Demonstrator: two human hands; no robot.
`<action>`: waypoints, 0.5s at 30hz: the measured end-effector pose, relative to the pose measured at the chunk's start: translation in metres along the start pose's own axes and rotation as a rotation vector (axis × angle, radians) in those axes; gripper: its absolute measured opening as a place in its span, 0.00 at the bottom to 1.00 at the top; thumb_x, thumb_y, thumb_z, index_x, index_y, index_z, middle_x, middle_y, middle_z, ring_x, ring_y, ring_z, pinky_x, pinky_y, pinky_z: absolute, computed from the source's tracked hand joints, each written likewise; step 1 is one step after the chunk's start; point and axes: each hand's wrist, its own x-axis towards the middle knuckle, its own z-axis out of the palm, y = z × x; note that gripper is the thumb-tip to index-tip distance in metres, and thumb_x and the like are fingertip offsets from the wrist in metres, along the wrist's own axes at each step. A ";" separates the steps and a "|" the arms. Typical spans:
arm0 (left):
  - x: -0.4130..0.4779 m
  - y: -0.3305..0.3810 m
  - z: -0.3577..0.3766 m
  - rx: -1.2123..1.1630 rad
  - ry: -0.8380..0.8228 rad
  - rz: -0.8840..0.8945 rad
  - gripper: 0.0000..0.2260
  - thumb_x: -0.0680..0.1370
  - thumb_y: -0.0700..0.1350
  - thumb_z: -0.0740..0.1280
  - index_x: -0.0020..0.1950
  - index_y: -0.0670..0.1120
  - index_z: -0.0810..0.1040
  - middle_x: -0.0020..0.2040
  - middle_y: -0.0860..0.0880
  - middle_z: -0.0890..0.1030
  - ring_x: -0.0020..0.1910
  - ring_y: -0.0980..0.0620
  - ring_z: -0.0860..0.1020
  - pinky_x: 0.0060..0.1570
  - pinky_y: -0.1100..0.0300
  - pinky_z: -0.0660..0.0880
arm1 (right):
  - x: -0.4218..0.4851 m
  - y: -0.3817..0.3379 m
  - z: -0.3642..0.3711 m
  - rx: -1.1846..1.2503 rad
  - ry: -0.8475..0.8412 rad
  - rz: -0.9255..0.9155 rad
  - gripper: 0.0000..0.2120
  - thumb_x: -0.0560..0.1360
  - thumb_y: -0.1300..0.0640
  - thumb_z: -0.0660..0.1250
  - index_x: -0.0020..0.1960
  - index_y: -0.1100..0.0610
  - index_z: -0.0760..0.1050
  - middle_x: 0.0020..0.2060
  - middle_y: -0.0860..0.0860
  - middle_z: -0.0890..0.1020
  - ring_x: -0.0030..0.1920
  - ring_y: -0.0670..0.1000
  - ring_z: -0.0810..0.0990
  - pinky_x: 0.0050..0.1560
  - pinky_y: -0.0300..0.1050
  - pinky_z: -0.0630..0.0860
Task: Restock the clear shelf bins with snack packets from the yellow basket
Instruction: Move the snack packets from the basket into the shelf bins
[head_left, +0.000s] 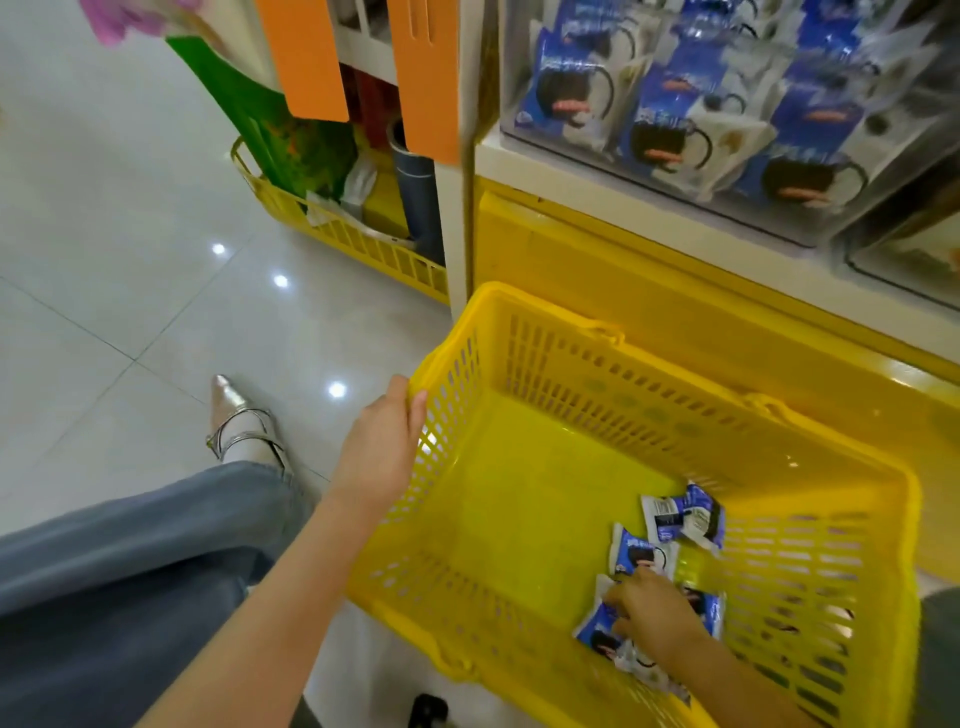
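A yellow basket (524, 332) stands on the floor in front of the shelf. My left hand (382, 447) grips its left rim, thumb over the edge. Several blue and white snack packets lie in the basket's near right corner, one at the back (683, 517). My right hand (654, 610) reaches down into that corner, its fingers curled over a packet (600, 626); whether it grips the packet is unclear. Above, a clear shelf bin (670, 111) holds rows of the same blue packets.
A second yellow basket (363, 244) with a green bag and rolls sits at the shelf's left end. The yellow shelf base (649, 291) rises right behind the basket. My leg and shoe (244, 421) are on the tiled floor to the left.
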 end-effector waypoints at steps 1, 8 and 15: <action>0.000 0.000 0.000 0.001 0.002 0.001 0.13 0.82 0.50 0.53 0.47 0.40 0.67 0.41 0.36 0.77 0.42 0.36 0.75 0.36 0.53 0.62 | -0.002 -0.001 -0.002 -0.003 -0.014 0.000 0.14 0.77 0.53 0.64 0.35 0.45 0.64 0.50 0.55 0.76 0.49 0.48 0.64 0.45 0.44 0.63; -0.011 0.004 -0.007 -0.016 -0.035 -0.045 0.15 0.82 0.51 0.52 0.51 0.38 0.68 0.44 0.36 0.77 0.45 0.36 0.76 0.40 0.48 0.67 | -0.020 -0.009 0.009 0.409 0.023 -0.012 0.22 0.78 0.51 0.64 0.69 0.53 0.62 0.65 0.53 0.71 0.58 0.51 0.72 0.55 0.40 0.69; -0.028 -0.006 -0.008 0.015 -0.106 -0.119 0.14 0.82 0.49 0.52 0.57 0.40 0.69 0.51 0.37 0.77 0.50 0.38 0.75 0.45 0.50 0.69 | -0.012 -0.031 -0.002 0.211 -0.066 0.116 0.10 0.81 0.60 0.52 0.46 0.55 0.69 0.51 0.58 0.76 0.56 0.54 0.76 0.49 0.43 0.70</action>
